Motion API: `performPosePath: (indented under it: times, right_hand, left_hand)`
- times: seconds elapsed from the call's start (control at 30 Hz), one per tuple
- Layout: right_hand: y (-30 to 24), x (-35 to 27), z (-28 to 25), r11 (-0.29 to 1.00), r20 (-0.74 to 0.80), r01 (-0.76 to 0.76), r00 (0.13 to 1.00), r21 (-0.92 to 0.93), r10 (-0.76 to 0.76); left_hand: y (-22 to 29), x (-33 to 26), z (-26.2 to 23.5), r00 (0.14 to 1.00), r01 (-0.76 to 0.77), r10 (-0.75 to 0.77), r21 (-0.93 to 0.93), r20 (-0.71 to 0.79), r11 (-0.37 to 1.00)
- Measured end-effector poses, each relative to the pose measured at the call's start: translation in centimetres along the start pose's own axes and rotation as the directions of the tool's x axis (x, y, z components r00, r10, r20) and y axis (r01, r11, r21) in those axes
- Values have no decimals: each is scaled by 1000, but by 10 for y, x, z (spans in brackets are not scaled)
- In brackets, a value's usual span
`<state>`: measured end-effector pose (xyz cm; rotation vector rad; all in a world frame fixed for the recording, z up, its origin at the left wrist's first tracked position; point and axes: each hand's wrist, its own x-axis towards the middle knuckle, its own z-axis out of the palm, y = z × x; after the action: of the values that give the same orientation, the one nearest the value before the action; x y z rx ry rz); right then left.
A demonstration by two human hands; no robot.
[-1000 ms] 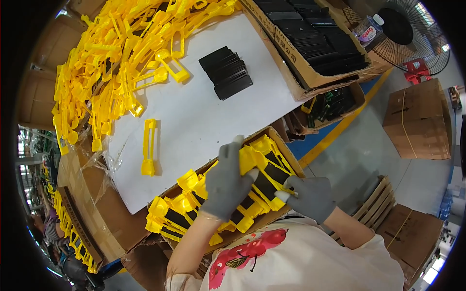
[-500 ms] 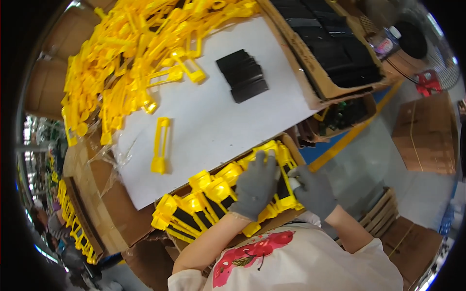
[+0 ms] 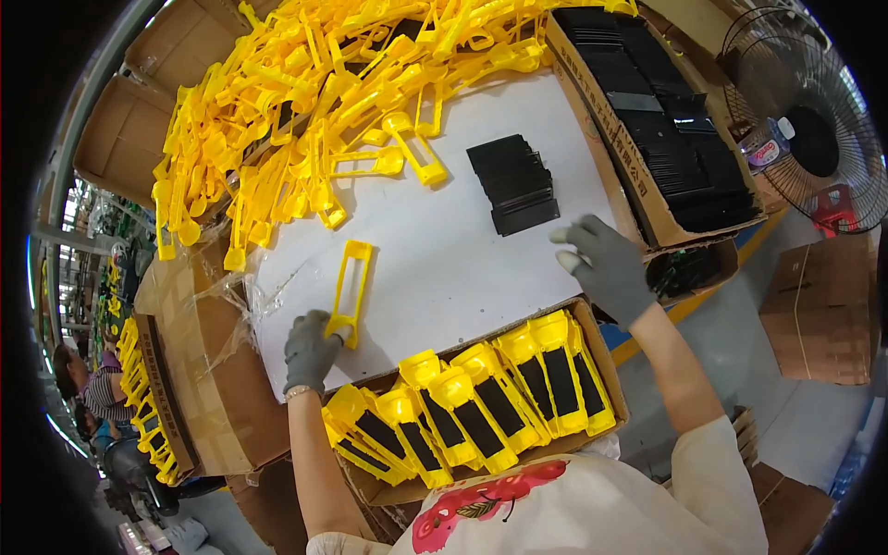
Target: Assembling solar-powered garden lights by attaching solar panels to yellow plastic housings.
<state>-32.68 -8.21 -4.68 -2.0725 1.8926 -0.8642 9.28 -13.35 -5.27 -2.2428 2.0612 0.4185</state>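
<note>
Both my hands wear grey gloves. My left hand (image 3: 313, 350) is at the lower end of a single yellow plastic frame (image 3: 345, 326), thumb and fingers closed on it while it lies on the white tabletop (image 3: 425, 296). My right hand (image 3: 606, 268) hovers over the table's right side, fingers apart and holding nothing. Just beyond it lies a fanned stack of black flat strips (image 3: 514, 185). In front of my body, an open cardboard box (image 3: 606, 359) holds several yellow frames with black strips set in them (image 3: 481, 427).
A large heap of yellow frames (image 3: 305, 120) covers the table's far left. At the far right stands a carton of black strips (image 3: 638, 176), with a fan (image 3: 814, 139) and a bottle (image 3: 766, 148) beyond. Another carton (image 3: 213, 370) with yellow frames stands to the left.
Both hands have left the box of frames. My left hand has moved left to the lone frame; my right hand has moved up toward the black strips. The view has shifted.
</note>
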Motion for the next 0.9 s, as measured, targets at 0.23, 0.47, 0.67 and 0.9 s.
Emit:
performPosePath:
  times: [0.23, 0.47, 0.67, 0.9]
  right_hand:
    - [22, 47, 47, 925, 33, 252, 967, -284, -253]
    - [2, 59, 41, 953, 397, 127, 918, -274, -8]
    - [-31, 43, -2, 950, 152, -25, 988, 311, -23]
    - [-108, -23, -64, 447, 472, -483, 870, 753, 146]
  left_hand:
    - [-7, 1, 19, 980, -151, 117, -228, -158, 962]
    - [31, -28, -32, 998, -43, -25, -882, -62, 468]
    - [71, -80, -34, 996, 39, 73, -995, 46, 96]
    - [107, -121, -23, 947, 264, 228, -951, 225, -159]
